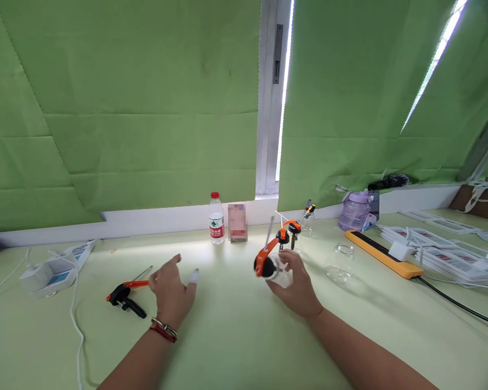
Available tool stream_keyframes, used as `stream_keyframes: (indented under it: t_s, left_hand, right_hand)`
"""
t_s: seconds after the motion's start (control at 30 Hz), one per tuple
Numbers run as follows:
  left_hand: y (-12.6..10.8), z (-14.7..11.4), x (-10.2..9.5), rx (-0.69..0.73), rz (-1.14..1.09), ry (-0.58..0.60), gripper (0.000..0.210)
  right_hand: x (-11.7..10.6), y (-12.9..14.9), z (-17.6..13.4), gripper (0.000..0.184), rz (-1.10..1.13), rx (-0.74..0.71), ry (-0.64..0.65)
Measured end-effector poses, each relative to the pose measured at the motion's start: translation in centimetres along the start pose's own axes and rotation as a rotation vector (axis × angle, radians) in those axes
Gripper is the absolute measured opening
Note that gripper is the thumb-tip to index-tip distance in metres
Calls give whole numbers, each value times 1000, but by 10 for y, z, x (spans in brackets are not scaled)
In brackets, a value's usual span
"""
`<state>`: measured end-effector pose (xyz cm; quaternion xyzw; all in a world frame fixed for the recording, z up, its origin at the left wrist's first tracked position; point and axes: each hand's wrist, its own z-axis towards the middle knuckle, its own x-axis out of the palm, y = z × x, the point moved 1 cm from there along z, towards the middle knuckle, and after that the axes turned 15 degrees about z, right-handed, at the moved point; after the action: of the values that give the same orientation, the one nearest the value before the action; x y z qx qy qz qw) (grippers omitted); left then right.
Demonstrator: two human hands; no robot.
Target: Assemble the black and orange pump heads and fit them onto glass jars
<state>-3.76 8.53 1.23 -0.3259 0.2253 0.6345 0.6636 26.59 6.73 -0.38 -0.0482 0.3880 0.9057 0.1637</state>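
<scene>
My right hand (295, 284) is closed around a small clear bottle (283, 277) with a black-and-orange lever top, which is tilted to the left. A thin metal rod sticks up from that orange lever. Behind it stand similar black-and-orange tops (294, 227), partly hidden. My left hand (173, 290) is held over the table with thumb and fingers apart and nothing in it; a white cover is on the thumb tip. To its left lies a loose black-and-orange lever piece (126, 297) with a black handle and a metal rod; whether the fingers touch it I cannot tell.
A water bottle (217, 219) and a pink blurred box (238, 223) stand by the wall. At right are a clear glass vessel (339, 271), a purple jug (354, 210), an orange power strip (384, 254) and stacked white frames (451, 260). A white cable (75, 314) runs along the left.
</scene>
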Motion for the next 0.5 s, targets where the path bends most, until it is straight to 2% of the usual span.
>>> stream_keyframes:
  t_s: [0.1, 0.2, 0.33, 0.5]
  left_hand:
    - [18, 10, 7, -206, 203, 55, 50]
    - [35, 12, 12, -309, 317, 73, 51]
    - [58, 13, 17, -389, 375, 121, 53]
    - [80, 14, 20, -537, 411, 178, 52]
  right_hand:
    - [-12, -15, 6, 58, -31, 121, -213]
    - [-22, -34, 9, 63, -16, 324, -386]
    - [-29, -54, 10, 65, 136, 523, -490]
    - [-33, -69, 9, 63, 155, 596, -517]
